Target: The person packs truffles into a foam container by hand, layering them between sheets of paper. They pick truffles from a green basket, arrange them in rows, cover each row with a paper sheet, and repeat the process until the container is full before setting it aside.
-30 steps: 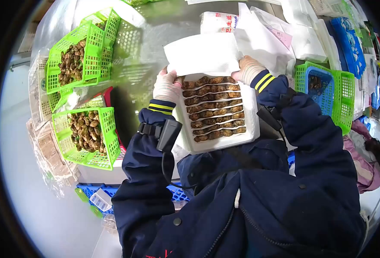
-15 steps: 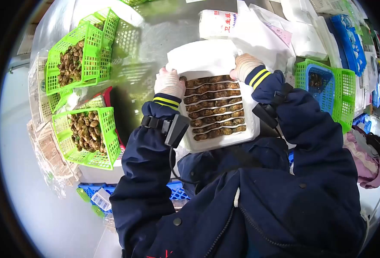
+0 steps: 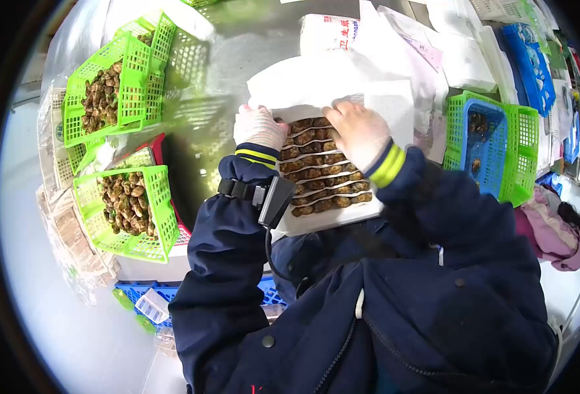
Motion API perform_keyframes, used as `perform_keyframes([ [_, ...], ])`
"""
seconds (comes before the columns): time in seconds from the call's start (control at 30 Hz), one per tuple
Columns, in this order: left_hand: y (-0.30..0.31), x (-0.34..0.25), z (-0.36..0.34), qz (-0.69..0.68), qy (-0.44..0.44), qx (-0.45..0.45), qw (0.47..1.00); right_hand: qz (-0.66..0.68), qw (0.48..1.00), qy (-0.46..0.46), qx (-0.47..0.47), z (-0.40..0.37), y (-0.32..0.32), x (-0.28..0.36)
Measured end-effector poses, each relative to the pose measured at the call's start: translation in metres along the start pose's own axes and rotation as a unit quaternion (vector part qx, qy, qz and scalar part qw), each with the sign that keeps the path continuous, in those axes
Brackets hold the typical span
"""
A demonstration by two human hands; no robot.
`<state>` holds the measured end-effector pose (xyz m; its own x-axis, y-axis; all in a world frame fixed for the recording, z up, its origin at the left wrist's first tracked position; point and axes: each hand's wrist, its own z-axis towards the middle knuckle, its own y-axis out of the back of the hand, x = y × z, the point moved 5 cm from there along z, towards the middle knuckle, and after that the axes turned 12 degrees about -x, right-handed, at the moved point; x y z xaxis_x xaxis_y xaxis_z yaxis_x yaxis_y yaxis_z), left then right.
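Note:
In front of me, a white foam box (image 3: pixel 398 105) holds several rows of brown lumpy pieces (image 3: pixel 321 174), separated by thin white strips. A white paper sheet (image 3: pixel 303 75) covers its far end. At the far left corner, my left hand (image 3: pixel 260 128) is closed on the sheet's edge, its thumb beside the far row; the fingertips are partly hidden. My right hand (image 3: pixel 359 131) lies flat over the far right part of the rows, fingers stretched toward the left and touching the sheet's near edge. It holds nothing.
Green baskets (image 3: pixel 172 226) of similar brown pieces stand at left on the metal table (image 3: pixel 237 39). A blue basket (image 3: pixel 487 154) sits in a green one at right. A paper pack (image 3: pixel 329 33) and white foam pieces (image 3: pixel 464 59) lie at the back.
My right hand has let go of the sheet's right corner and moved left and inward over the rows, its fingers now flat. My left hand has stayed at the left corner.

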<state>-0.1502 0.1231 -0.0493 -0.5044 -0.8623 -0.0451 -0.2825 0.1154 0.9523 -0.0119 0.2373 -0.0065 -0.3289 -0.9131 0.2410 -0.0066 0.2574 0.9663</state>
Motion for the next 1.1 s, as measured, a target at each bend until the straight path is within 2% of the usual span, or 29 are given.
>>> perform_keyframes([
  [0.07, -0.001, 0.002, -0.004, -0.017, 0.008, -0.019, 1.000, -0.092, 0.996, 0.008, -0.004, 0.018, -0.041, -0.011],
  [0.1, 0.000, 0.004, -0.007, -0.027, -0.013, -0.034, 0.999, -0.086, 0.996, 0.019, -0.007, 0.024, -0.041, -0.012],
  [0.17, 0.013, 0.013, -0.030, -0.086, -0.124, -0.245, 0.958, -0.058, 0.997, 0.016, 0.037, 0.027, -0.042, -0.016],
  [0.2, 0.034, 0.016, -0.042, -0.174, -0.101, -0.345, 0.917, -0.062, 0.996, 0.020, 0.061, 0.028, -0.039, -0.015],
  [0.23, 0.049, 0.015, -0.057, -0.148, -0.101, -0.402, 0.898, -0.071, 0.993, 0.007, 0.090, 0.029, -0.041, -0.016],
  [0.3, 0.051, 0.005, -0.080, -0.202, -0.166, -0.397, 0.880, -0.086, 0.992, 0.020, 0.090, 0.028, -0.038, -0.013],
  [0.33, 0.037, -0.007, -0.088, -0.138, -0.231, -0.382, 0.884, -0.106, 0.988, 0.010, 0.116, 0.030, -0.037, -0.013],
  [0.37, 0.034, -0.019, -0.093, -0.165, -0.260, -0.365, 0.879, -0.107, 0.988, 0.011, 0.115, 0.031, -0.037, -0.012],
  [0.43, 0.030, -0.021, -0.095, -0.218, -0.214, -0.398, 0.865, -0.137, 0.977, 0.021, 0.160, 0.030, -0.040, -0.015],
  [0.5, 0.027, 0.004, -0.083, -0.355, -0.034, -0.288, 0.889, -0.111, 0.984, 0.039, 0.136, 0.027, -0.037, -0.018],
  [0.53, 0.034, 0.018, -0.076, -0.405, -0.020, -0.383, 0.830, -0.082, 0.989, 0.034, 0.122, 0.026, -0.034, -0.017],
  [0.57, 0.007, 0.053, -0.058, -0.721, 0.103, -0.290, 0.621, -0.053, 0.992, 0.028, 0.108, 0.025, -0.031, -0.015],
  [0.6, 0.059, 0.046, -0.069, -0.567, 0.083, -0.391, 0.720, -0.058, 0.993, 0.031, 0.097, 0.024, -0.030, -0.014],
  [0.63, 0.075, 0.053, -0.072, -0.554, 0.091, -0.415, 0.716, -0.055, 0.993, 0.027, 0.097, 0.023, -0.031, -0.013],
  [0.7, 0.091, 0.036, -0.103, -0.435, -0.039, -0.427, 0.792, -0.052, 0.992, 0.001, 0.116, 0.023, -0.033, -0.014],
  [0.77, 0.030, -0.021, -0.135, -0.462, -0.169, -0.153, 0.857, -0.023, 0.997, -0.006, 0.069, 0.021, -0.036, -0.016],
  [0.8, 0.022, -0.044, -0.131, -0.371, -0.210, -0.184, 0.886, -0.010, 0.998, -0.006, 0.054, 0.022, -0.036, -0.017],
  [0.83, 0.013, -0.062, -0.120, -0.275, -0.249, -0.211, 0.904, 0.002, 0.999, -0.007, 0.040, 0.021, -0.036, -0.017],
  [0.9, 0.002, -0.055, -0.090, -0.200, -0.208, -0.331, 0.898, -0.023, 0.999, 0.009, 0.048, 0.018, -0.045, -0.019],
  [0.97, -0.001, -0.049, -0.064, -0.108, -0.204, -0.281, 0.932, -0.043, 0.997, 0.024, 0.058, 0.014, -0.046, -0.018],
  [1.03, -0.019, -0.043, -0.039, -0.034, -0.226, -0.230, 0.946, -0.064, 0.993, 0.003, 0.104, 0.021, -0.037, -0.014],
  [1.07, -0.015, -0.040, -0.032, -0.033, -0.227, -0.235, 0.945, -0.087, 0.995, 0.025, 0.046, 0.021, -0.034, -0.012],
  [1.1, -0.021, -0.038, -0.030, -0.045, -0.232, -0.171, 0.957, -0.087, 0.995, 0.024, 0.046, 0.020, -0.038, -0.013],
])
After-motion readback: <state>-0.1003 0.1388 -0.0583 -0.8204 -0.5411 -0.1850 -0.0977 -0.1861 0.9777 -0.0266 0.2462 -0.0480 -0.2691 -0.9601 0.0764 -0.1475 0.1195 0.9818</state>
